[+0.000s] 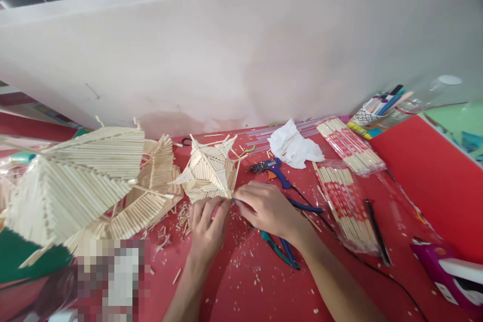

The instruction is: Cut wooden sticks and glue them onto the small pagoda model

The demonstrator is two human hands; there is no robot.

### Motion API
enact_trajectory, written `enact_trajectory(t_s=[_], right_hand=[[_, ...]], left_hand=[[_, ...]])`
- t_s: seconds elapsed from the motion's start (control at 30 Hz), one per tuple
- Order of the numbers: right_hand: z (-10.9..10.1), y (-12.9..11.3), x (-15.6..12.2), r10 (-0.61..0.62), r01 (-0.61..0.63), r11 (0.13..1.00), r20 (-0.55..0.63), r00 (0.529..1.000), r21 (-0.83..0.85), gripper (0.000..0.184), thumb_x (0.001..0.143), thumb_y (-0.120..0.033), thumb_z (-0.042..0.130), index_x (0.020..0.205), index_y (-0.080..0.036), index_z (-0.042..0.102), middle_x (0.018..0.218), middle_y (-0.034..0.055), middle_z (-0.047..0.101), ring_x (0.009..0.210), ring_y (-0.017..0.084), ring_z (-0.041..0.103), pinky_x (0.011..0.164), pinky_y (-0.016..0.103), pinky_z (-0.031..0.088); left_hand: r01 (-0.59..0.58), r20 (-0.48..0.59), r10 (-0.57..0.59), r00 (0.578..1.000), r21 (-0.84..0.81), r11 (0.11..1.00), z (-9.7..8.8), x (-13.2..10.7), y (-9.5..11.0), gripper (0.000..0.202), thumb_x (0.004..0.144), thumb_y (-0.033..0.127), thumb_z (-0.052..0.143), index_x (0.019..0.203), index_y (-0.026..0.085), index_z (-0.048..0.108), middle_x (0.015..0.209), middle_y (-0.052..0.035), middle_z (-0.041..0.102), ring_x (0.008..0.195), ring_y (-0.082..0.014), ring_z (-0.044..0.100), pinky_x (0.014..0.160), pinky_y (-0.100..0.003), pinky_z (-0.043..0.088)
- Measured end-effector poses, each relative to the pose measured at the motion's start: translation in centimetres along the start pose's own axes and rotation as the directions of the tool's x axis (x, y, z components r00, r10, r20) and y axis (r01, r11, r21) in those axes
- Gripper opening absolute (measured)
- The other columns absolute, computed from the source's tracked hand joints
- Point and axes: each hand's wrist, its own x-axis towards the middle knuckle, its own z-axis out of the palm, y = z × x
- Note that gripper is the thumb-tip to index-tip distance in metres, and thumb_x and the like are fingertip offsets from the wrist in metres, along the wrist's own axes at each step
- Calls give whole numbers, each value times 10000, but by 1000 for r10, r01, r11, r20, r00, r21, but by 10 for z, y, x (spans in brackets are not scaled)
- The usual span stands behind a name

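Note:
A small star-shaped piece built of pale wooden sticks [208, 171] rests on the red table [241, 282]. My left hand [207, 226] lies just below it, fingers curled against its lower edge. My right hand [266, 209] pinches at the same lower corner from the right; what sits between its fingertips is too small to make out, though a bit of blue shows there. A much larger stick structure [86, 181] stands to the left.
A blue glue gun [271, 168] with a black cord, white crumpled tissue [294, 148], two packs of chopsticks [345, 201], teal-handled cutters [281, 249] and a purple-white device [449, 271] lie on the table. Wood scraps are scattered about. A white wall rises behind.

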Motion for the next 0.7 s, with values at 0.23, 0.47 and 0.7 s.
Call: enact_trajectory(t_s=[0.23, 0.47, 0.7], right_hand=[[5, 4, -2, -90, 86, 991, -31, 995, -105, 130, 964, -119, 551, 952, -189, 659, 867, 42, 711, 786, 180, 592, 739, 307, 442], [3, 3, -1, -95, 95, 990, 6, 995, -105, 144, 960, -119, 540, 937, -196, 660, 859, 48, 704, 800, 192, 598, 738, 318, 447], [-1, 3, -1, -14, 14, 1000, 28, 1000, 5, 171, 973, -147, 536, 1060, -223, 661, 950, 62, 734, 878, 205, 651, 806, 326, 486]], left_hand=[[-8, -48, 6, 999, -55, 998, 0, 0, -6, 333, 864, 47, 696, 1167, 171, 634, 959, -88, 731, 902, -220, 647, 844, -355, 493], [37, -64, -40, 997, -48, 998, 0, 3, -2, 279, 876, 84, 685, 1129, 195, 644, 950, -79, 722, 918, -226, 653, 868, -374, 498], [22, -7, -23, 1000, -62, 998, 2, -1, -2, 287, 901, 63, 635, 1135, 221, 684, 975, -82, 737, 942, -221, 647, 895, -372, 471]])
